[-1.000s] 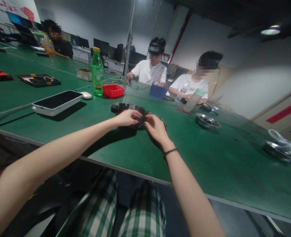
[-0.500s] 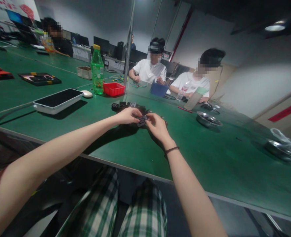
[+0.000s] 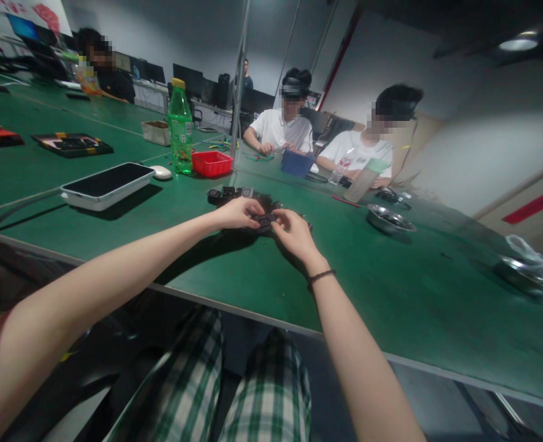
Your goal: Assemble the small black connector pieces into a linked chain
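Note:
Between my two hands is a small dark square piece (image 3: 265,223) with a faint ring-like mark on its face. My left hand (image 3: 240,213) pinches its left side with thumb and fingers. The fingers of my right hand (image 3: 293,231) close on its right side. A pile of similar black pieces (image 3: 228,194) lies on the green table just behind my hands, partly covered by them. The exact kind of these pieces is too small to make out.
On the green table (image 3: 234,276) stand a green bottle (image 3: 180,132), a red tray (image 3: 212,164) and a white-edged device (image 3: 110,186) with a cable. To the right are metal bowls (image 3: 390,219) and a tumbler (image 3: 366,179). Two people in white shirts (image 3: 278,132) sit opposite.
The dark piece is tilted flatter between my fingers, and my hands have barely shifted. Across the table, one person's hands have moved slightly.

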A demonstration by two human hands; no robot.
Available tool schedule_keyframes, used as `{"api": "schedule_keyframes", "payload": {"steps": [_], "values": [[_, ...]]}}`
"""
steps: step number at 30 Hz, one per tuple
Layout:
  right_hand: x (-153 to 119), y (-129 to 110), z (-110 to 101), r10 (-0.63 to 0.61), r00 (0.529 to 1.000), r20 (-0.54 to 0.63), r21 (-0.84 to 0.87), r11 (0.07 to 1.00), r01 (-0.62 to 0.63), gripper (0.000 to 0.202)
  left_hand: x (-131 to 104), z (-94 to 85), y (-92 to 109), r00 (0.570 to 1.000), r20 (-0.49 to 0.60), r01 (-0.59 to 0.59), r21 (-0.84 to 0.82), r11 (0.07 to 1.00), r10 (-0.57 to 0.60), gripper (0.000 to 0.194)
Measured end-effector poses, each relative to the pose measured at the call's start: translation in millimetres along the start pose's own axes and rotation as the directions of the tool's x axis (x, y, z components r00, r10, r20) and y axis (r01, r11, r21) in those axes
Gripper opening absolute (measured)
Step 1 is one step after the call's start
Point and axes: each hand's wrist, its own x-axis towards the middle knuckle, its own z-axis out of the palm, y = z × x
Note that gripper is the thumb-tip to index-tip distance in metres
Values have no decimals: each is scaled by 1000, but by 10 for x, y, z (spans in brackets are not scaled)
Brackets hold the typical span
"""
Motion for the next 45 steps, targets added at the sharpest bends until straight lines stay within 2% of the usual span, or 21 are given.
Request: {"api": "schedule_keyframes", "payload": {"steps": [4,11,27,32,37,45], "values": [[2,-29,-15,6,1000,18,-13,1000,-5,27,16,15,-38,1000,-26,10,-13,1000,-11,33],[-3,-51,-27,11,1000,18,-3,1000,-11,24,24,19,-56,1000,-11,12,-75,997,-13,38],[-26,-73,-33,27,999,33,22,999,-28,11,26,20,-29,1000,-25,-3,-22,1000,2,34],[-33,-89,-36,43,998,40,20,999,-44,10,27,19,-41,999,-32,29,-6,1000,-29,33],[-31,-97,-32,48,997,58,10,999,-49,10,34,9,-65,999,-44,8,32,999,-6,32],[-33,-120,-50,53,996,71,-3,999,-53,8,32,5,-70,1000,-4,17,-39,999,-17,33]]}}
